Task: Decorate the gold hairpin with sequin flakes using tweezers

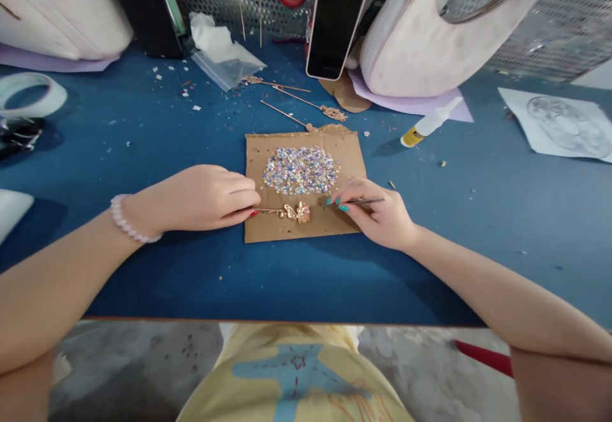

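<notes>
My left hand point(210, 197) pinches the stem of a gold hairpin point(299, 212) between thumb and fingers. The hairpin lies across a square of brown cardboard point(268, 234), its flower-shaped head pointing right. My right hand point(375, 211) is closed on slim metal tweezers point(368, 201), whose tip points left towards the hairpin's head, a short way apart from it. Whether the tip holds anything is too small to tell. Just beyond the hairpin, a pile of small shiny multicoloured chips point(301, 170) is spread on the cardboard.
Several more gold hairpins point(332, 113) lie behind the cardboard. A glue bottle point(428, 123) rests at the right, near a printed paper point(568, 122). Along the back are a phone point(339, 20), a plastic bag point(227, 58) and a pale handbag point(411, 39). A tape roll point(31, 95) is at left.
</notes>
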{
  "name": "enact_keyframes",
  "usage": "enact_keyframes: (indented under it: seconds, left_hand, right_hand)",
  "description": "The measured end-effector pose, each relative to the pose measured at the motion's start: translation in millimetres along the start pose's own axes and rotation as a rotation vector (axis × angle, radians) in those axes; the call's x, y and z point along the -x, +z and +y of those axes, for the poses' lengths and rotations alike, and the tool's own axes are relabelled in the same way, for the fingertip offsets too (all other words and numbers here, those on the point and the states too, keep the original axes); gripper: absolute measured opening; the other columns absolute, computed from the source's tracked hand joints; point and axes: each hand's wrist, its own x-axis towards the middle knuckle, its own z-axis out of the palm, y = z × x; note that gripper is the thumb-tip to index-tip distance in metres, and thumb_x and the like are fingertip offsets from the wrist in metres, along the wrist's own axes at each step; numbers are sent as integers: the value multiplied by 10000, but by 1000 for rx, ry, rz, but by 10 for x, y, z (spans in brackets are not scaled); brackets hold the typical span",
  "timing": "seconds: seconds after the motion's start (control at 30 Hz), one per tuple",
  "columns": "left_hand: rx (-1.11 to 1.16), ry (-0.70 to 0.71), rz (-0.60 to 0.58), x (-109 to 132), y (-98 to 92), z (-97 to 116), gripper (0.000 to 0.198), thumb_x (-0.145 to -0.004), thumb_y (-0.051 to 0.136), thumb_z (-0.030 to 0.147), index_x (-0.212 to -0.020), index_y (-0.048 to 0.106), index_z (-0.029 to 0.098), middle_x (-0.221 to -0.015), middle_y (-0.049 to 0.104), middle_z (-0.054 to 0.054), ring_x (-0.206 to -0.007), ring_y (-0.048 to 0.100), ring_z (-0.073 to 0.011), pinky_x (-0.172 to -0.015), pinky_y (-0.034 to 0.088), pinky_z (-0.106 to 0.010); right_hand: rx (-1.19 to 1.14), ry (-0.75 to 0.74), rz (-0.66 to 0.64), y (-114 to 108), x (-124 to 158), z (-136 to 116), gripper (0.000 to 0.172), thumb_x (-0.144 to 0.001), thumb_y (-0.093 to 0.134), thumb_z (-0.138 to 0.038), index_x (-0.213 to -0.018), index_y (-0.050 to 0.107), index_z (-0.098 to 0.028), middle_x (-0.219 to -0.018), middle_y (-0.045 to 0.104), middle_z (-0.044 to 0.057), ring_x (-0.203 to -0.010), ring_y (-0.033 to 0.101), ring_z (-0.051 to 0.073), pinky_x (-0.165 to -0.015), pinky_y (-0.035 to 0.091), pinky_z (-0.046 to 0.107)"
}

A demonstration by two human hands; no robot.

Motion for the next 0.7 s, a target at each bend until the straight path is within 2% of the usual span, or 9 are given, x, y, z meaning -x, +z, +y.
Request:
enact_keyframes:
  seconds: [0.23,0.37,0.6,0.7]
  left_hand:
    - [33,18,19,16,2,27,303,-1139,505,336,-1077,794,268,-911,769,-49,-765,700,-180,-695,523,-314]
    - [46,34,47,16,-16,31,322,-1148,498,336,-1077,804,265,-937,779,-49,-759,693,-176,-724,549,-309]
    - [62,20,55,46,-13,32,308,-1148,516,338,-1134,819,284,-982,785,-47,-782,704,-178,-774,568,-318]
    - [80,-8,91,43,-37,52,302,-1142,539,347,-1077,828,286,-968,793,-41,-775,712,-174,-739,557,-304]
  right_hand:
    - [-46,28,-8,-2,-7,-19,168,-1034,626,-74,-1035,706,-222,-975,803,45,-909,795,164,-811,658,307]
    - [-56,34,-12,-13,-11,-44,179,-1030,630,-66,-1025,711,-226,-966,807,47,-907,797,170,-773,659,295]
    - [-38,34,-24,-31,-13,-64,182,-1032,632,-70,-1031,719,-229,-969,818,60,-901,805,189,-804,679,340]
    - [-41,13,-18,-38,-7,-62,175,-1029,637,-69,-1030,715,-225,-958,814,62,-889,802,191,-796,678,339]
